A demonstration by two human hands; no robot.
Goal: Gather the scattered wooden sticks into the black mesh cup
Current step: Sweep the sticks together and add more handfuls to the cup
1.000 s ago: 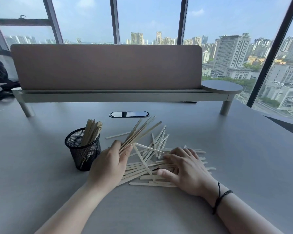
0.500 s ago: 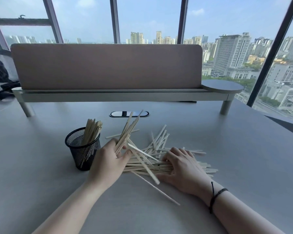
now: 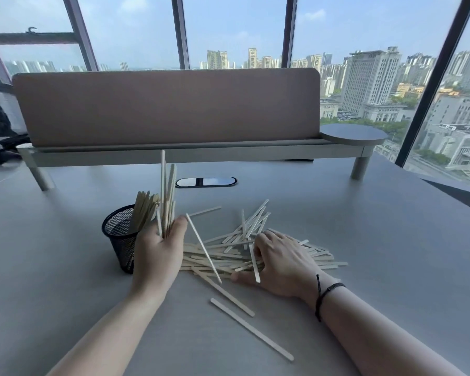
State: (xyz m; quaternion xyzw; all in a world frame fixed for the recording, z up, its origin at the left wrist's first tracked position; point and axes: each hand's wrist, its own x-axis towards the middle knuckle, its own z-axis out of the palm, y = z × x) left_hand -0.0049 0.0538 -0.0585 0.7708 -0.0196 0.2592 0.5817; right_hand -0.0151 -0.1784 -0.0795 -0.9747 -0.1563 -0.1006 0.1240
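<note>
A black mesh cup stands on the grey table, with several wooden sticks leaning inside it. My left hand grips a bundle of sticks held almost upright, just right of the cup's rim. A pile of scattered sticks lies to the right of that hand. My right hand rests on the pile with curled fingers and grips a few sticks. Two long sticks lie loose nearer to me.
A brown divider panel on a raised shelf runs across the back of the table. An oval cable port is set in the tabletop behind the pile. A dark bag lies at the far left.
My left hand has lifted its bundle and swung it from slanting right to nearly upright beside the cup. Some sticks have slid out toward me. My right hand has stayed on the pile.
</note>
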